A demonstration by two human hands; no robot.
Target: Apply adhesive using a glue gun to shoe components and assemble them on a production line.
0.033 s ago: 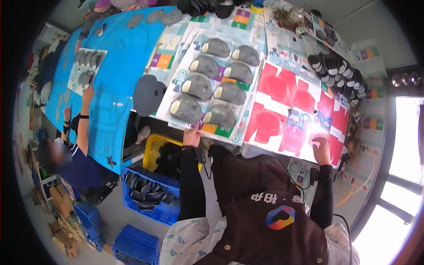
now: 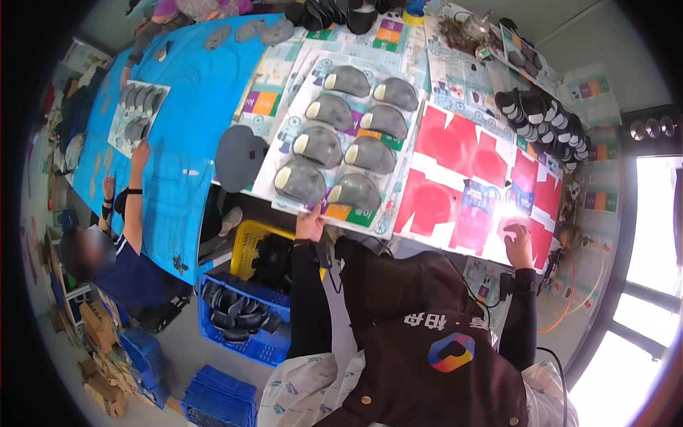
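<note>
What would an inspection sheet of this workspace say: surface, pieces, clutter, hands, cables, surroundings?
Surface: red-and-white sheet beside a printed board; blue-covered table on the left.
Pieces: eight grey rounded pieces in two columns on the board.
Clutter: dark pieces heaped at far right; blue crate holds more dark pieces, next to a yellow crate.
Hands: left hand at the board's near edge; right hand over the red-and-white sheet, fingers curled, contents unclear.
Cables: black cable at lower right; orange line, cable or hose unclear.
Surroundings: co-worker at the blue-covered table; bright opening at right.
</note>
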